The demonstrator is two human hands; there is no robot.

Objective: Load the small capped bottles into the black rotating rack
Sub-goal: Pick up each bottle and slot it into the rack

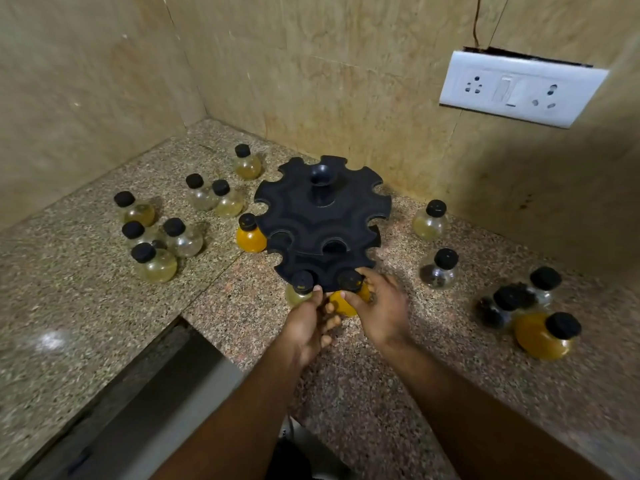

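The black rotating rack [322,216] stands mid-counter with two notched tiers. Three bottles hang in lower-tier notches: an orange one [250,238] on the left, a pale one [300,288] at the front, and another orange one [348,299] beside it. My right hand [381,308] grips that front orange bottle at its notch. My left hand [308,323] touches the pale bottle with its fingertips, the other fingers loosely curled. Loose black-capped bottles stand in a group to the left [154,261] and another to the right [543,334].
The speckled granite counter [104,306] ends in a front edge with a gap lower left. Tiled walls close the corner behind. A white socket plate [519,88] hangs on the right wall. Two lone bottles [431,220] stand right of the rack.
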